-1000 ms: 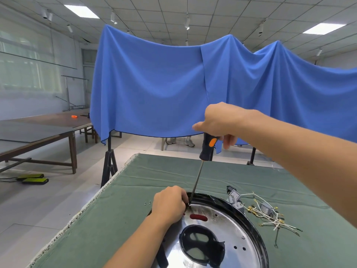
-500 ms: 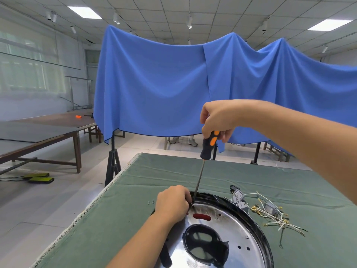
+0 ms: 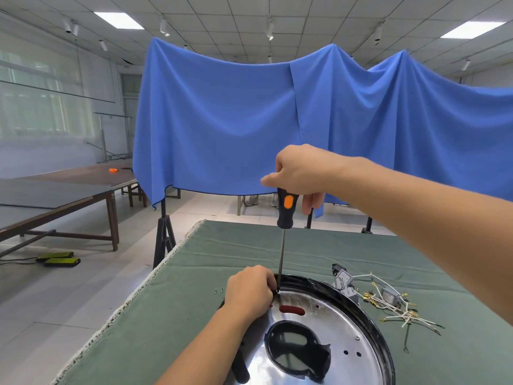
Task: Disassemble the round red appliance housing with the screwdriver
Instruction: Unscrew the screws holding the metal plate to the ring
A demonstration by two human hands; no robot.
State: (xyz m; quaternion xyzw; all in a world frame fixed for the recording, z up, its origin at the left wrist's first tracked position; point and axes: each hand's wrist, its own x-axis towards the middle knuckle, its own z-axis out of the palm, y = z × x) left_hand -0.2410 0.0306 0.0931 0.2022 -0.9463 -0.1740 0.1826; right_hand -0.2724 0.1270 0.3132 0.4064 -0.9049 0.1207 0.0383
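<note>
The round appliance housing [image 3: 327,326] lies at the bottom centre on the green table, showing a shiny metal plate with a black rim, a dark centre opening and a red slot [image 3: 291,310]. My right hand [image 3: 299,172] grips the black-and-orange handle of the screwdriver [image 3: 286,209] from above. Its shaft stands nearly upright, with the tip at the plate's far left rim. My left hand [image 3: 248,291] rests curled on that rim, fingers pinched around the shaft's tip. The screw itself is hidden by my fingers.
A bundle of white wires with connectors and small grey parts [image 3: 388,304] lies right of the housing. Two small screws [image 3: 218,290] sit on the green cloth [image 3: 177,315] left of my left hand. A blue drape [image 3: 222,120] hangs behind; a brown table [image 3: 69,187] stands far left.
The screwdriver shaft has swung from a lean to nearly upright. My right hand has shifted its hold on the handle, a finger now pointing left. My left hand stays at the tip.
</note>
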